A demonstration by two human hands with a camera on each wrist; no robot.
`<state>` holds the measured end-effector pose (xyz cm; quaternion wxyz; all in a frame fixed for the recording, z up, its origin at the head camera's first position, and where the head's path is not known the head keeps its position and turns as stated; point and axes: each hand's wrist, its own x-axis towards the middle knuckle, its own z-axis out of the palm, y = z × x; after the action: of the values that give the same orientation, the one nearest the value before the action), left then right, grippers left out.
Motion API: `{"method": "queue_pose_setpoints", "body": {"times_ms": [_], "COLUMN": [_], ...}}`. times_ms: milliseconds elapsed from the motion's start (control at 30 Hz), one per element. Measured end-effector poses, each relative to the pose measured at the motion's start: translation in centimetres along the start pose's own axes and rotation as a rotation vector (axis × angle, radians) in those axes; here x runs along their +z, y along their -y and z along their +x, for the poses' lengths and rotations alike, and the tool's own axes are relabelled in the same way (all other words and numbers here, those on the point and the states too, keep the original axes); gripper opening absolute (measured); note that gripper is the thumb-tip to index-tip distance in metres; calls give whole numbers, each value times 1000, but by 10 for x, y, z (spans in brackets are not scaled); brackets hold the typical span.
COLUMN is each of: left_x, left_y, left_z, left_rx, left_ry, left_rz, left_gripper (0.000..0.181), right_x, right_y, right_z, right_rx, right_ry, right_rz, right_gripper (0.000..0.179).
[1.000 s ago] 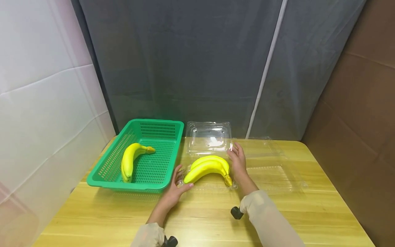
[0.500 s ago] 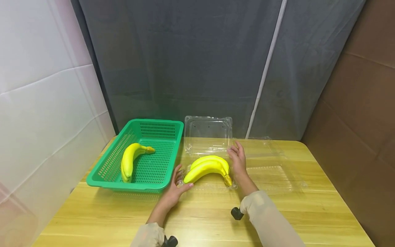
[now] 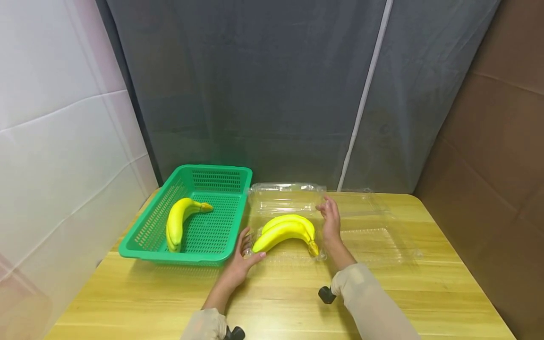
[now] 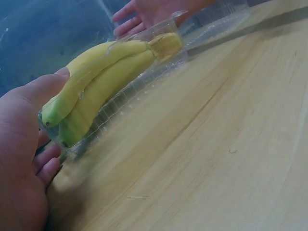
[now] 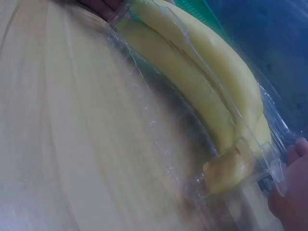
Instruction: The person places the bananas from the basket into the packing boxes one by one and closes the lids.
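Observation:
A bunch of yellow bananas (image 3: pixel 282 233) lies in a clear plastic clamshell container (image 4: pixel 122 100) on the wooden table. Its hinged lid (image 3: pixel 286 198) stands raised at the back and leans forward over the bananas. My left hand (image 3: pixel 240 262) grips the container's left end, thumb at the front and fingers around the side. My right hand (image 3: pixel 332 224) is at the right end, its fingers reaching back beside the lid's edge. In the left wrist view those right fingers look extended. The right wrist view shows the brown stem end near the right thumb.
A green plastic basket (image 3: pixel 174 257) stands at the left with another bunch of bananas (image 3: pixel 177 226) inside. A second clear container (image 3: pixel 369 243) lies open to the right. A grey curtain (image 3: pixel 255 85) hangs behind the table.
The lid has swung up from leaning back, through upright, to leaning forward over the bananas. My right hand has shifted slightly to the right; the left has stayed in place.

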<state>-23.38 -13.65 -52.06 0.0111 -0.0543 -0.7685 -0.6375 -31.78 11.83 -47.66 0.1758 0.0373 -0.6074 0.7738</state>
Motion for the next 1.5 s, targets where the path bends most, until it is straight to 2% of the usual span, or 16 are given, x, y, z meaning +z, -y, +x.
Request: {"method": "queue_pose_setpoints", "body": {"times_ms": [233, 367, 667, 767, 1067, 1133, 1267, 1367, 1500], "left_x": [0, 0, -3, -4, -6, -6, -6, -7, -7], "left_y": [1, 1, -1, 0, -2, -3, -2, -1, -1], "left_z": [-1, -1, -4, -3, -6, -6, -6, -5, -6], "left_rx": [-15, -26, -70, -67, -61, -47, -1, 30, 38], "left_ry": [-8, -13, -12, -12, 4, 12, 34, 44, 45], "left_rz": [9, 19, 32, 39, 101, 82, -11, -58, -57], "left_gripper": [90, 90, 88, 88, 101, 99, 92, 87, 82], "right_x": [4, 4, -3, -4, -8, -10, -15, -15, -16], "right_y": [26, 27, 24, 24, 24, 20, 14, 15, 16], "right_z": [-15, -17, -21, -22, -24, -22, -20, -21, -26], "right_rx": [31, 29, 61, 59, 106, 131, 181, 188, 169], "right_ry": [19, 38, 62, 81, 112, 127, 167, 197, 251], "right_rz": [-45, 1, -22, -18, -51, -50, -80, -132, -211], "right_gripper": [42, 41, 41, 41, 41, 42, 46, 50, 55]}}
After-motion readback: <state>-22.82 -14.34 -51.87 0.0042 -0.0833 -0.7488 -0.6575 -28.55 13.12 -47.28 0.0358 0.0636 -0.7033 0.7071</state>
